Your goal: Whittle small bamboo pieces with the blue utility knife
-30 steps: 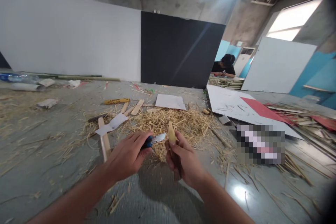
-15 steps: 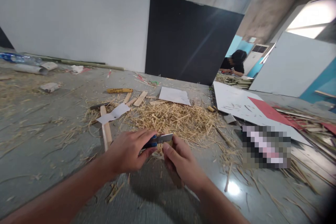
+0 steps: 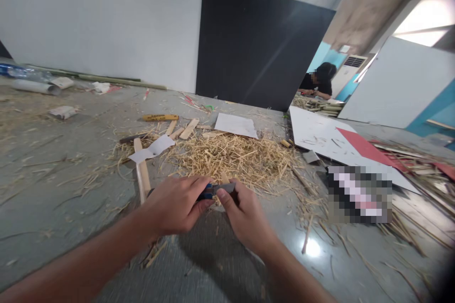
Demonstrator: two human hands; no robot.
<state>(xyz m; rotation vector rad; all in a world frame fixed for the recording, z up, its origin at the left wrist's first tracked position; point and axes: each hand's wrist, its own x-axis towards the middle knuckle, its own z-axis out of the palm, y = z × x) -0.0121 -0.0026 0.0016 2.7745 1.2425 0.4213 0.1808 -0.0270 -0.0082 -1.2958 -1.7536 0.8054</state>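
Knife (image 3: 217,189) — in left hand (image 3: 174,206), touching right hand (image 3: 246,218)

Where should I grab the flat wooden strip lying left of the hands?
Take the wooden strip at its bare middle, nearer than the paper scrap lying across it. It lies flat and narrow on the surface, so come from above, fingers pinching its two long edges. The left hand crowds its near end.

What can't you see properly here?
Head view, pale bamboo strip: nearly all hidden behind right hand.
Head view, blue-handled utility knife: handle covered by left hand.
Head view, pixelated patch: blurs whatever lies there.
Head view, distant seated person: hands too small to tell.
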